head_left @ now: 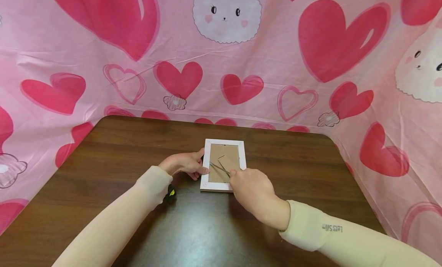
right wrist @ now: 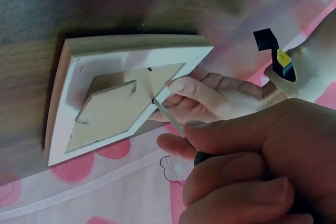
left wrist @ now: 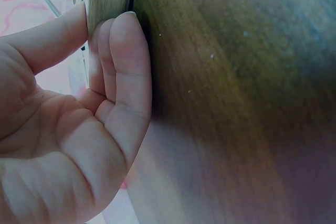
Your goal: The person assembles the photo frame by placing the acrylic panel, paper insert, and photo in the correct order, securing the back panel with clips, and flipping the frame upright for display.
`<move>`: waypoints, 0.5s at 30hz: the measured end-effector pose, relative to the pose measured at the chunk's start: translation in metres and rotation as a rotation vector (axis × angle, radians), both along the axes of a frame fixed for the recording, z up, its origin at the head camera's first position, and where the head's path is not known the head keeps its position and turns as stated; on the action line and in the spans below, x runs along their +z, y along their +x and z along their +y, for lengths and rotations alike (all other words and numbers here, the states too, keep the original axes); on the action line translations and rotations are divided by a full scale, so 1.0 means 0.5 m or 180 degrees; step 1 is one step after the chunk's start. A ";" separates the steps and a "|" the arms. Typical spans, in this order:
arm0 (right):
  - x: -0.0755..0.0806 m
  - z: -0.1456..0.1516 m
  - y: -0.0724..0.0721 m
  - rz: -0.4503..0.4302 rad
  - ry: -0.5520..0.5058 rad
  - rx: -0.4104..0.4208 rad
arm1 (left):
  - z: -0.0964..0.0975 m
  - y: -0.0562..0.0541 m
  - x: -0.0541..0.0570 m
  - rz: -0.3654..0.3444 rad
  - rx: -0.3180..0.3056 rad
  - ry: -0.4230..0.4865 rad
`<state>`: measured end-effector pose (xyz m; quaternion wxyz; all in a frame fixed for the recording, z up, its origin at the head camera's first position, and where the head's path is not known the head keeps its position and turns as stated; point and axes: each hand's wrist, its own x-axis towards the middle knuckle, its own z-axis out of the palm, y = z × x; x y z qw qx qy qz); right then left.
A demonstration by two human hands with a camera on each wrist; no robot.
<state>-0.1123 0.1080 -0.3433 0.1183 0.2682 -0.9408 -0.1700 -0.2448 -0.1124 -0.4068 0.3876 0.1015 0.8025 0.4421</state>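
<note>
A white picture frame (head_left: pixel 242 154) lies on the table with its brown backing board (head_left: pixel 230 149) facing up. On the board, a flap-like stand (right wrist: pixel 107 109) tilts up in the right wrist view. My left hand (head_left: pixel 184 164) grips the frame's left side, thumb on the white border and fingers against the side edge. In my right hand (head_left: pixel 253 190) is a screwdriver (right wrist: pixel 170 118) with a thin metal shaft; the fingers curl round its dark, mostly hidden handle. The shaft's tip meets a small dark tab (right wrist: pixel 153 101) where the board borders the frame, close to the left thumb.
The dark wooden table (head_left: pixel 138 144) extends around the frame. Behind it and at both sides hangs a pink cloth (head_left: pixel 210 63) printed with hearts. A black strap piece with a yellow mark (right wrist: pixel 283 57) sits at the left wrist.
</note>
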 end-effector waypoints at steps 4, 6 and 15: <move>0.002 -0.001 -0.002 -0.0063 -0.0040 0.0005 | 0.001 -0.001 -0.001 -0.0007 -0.0006 -0.0006; 0.004 -0.002 -0.004 -0.0107 -0.0020 0.0004 | 0.001 -0.002 -0.002 0.0003 -0.0007 -0.0016; 0.020 -0.002 -0.023 -0.0982 -0.0266 -0.0457 | 0.001 -0.004 -0.002 0.0003 -0.0024 -0.0027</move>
